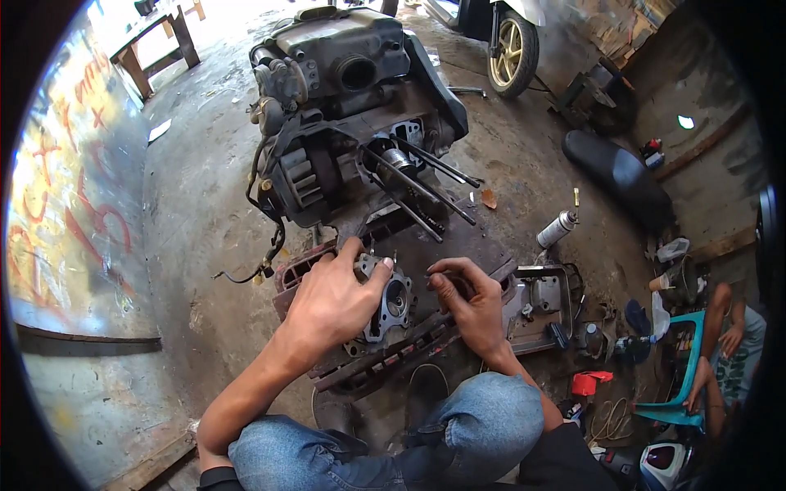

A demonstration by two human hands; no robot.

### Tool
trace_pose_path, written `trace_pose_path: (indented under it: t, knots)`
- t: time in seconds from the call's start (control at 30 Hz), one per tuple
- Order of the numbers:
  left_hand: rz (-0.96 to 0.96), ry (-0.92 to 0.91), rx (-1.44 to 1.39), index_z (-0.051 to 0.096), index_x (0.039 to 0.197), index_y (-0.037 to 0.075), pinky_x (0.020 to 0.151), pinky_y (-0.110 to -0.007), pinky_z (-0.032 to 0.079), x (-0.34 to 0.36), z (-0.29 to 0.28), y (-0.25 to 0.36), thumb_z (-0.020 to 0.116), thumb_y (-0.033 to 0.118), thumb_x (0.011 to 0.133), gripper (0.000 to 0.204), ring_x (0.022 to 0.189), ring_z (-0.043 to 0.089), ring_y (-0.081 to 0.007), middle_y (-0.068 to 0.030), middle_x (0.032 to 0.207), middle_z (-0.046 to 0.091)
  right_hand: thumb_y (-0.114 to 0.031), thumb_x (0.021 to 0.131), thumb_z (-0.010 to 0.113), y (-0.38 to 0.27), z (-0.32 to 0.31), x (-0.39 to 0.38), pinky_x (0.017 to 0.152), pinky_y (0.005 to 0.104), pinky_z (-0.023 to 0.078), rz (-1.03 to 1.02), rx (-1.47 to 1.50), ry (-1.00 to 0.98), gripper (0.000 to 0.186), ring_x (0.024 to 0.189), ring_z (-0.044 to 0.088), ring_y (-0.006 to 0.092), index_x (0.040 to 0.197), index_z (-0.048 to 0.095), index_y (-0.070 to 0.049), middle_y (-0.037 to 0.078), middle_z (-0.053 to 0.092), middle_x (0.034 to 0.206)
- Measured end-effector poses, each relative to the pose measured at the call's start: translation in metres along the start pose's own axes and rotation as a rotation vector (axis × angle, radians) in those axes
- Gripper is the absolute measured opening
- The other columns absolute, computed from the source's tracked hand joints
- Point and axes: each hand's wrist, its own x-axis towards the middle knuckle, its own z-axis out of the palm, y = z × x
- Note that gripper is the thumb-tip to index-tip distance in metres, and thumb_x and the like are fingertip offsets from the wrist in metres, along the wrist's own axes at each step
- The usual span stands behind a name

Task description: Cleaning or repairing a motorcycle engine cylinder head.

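A metal cylinder head [396, 299] stands in front of me with its round combustion chamber and valves showing. My left hand [332, 295] grips its far left side, with the thumb along the upper edge and the fingers curled behind. Just right of it, my right hand [471, 303] is raised with thumb and fingers pinched together. Anything between those fingertips is too small and dark to name. Below both hands lies a dark reddish crate-like stand [385, 364] with slotted edges. Beyond it sits a greasy engine [327, 106], its piston [399, 159] exposed among several long studs [419, 182].
A spray can [557, 229] stands at the right, near a tray of metal parts [544, 307]. Farther right are a black motorcycle seat [614, 176], a teal chair [684, 368] and another person's arm [714, 335]. A motorcycle wheel [513, 53] stands at the back.
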Motion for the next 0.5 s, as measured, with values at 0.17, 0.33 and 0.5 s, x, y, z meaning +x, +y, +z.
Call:
trace_pose_path:
  t: [0.17,0.33,0.5]
  knots:
    - [0.032,0.01,0.005,0.063,0.133,-0.004,0.105,-0.054,0.05,0.002,0.003,0.001,0.063,0.049,0.107,0.058,0.123,0.067,-0.0538,-0.0372,0.124,0.071,-0.007,0.102,0.079,0.003,0.006,0.001,0.083,0.0324,0.06,-0.212,-0.317,-0.036,0.025,0.096,0.077,0.0186,0.124,0.071,0.001,0.012,0.078,0.106]
    - [0.075,0.077,0.001,0.065,0.132,-0.003,0.105,-0.053,0.051,0.0,0.006,-0.005,0.064,0.049,0.106,0.058,0.122,0.068,-0.0534,-0.0362,0.122,0.072,0.0,0.095,0.083,0.012,0.013,0.001,0.089,0.0334,0.062,-0.295,-0.212,-0.076,0.026,0.102,0.078,0.0201,0.12,0.075,-0.002,0.012,0.079,0.111]
    - [0.01,0.035,-0.046,0.066,0.131,-0.002,0.102,-0.052,0.053,0.0,0.003,0.007,0.065,0.049,0.106,0.057,0.116,0.071,-0.0517,-0.0351,0.116,0.074,-0.003,0.091,0.086,0.012,0.017,0.012,0.084,0.0375,0.062,-0.434,-0.302,0.011,0.022,0.098,0.077,0.0279,0.112,0.078,-0.002,0.013,0.075,0.109]
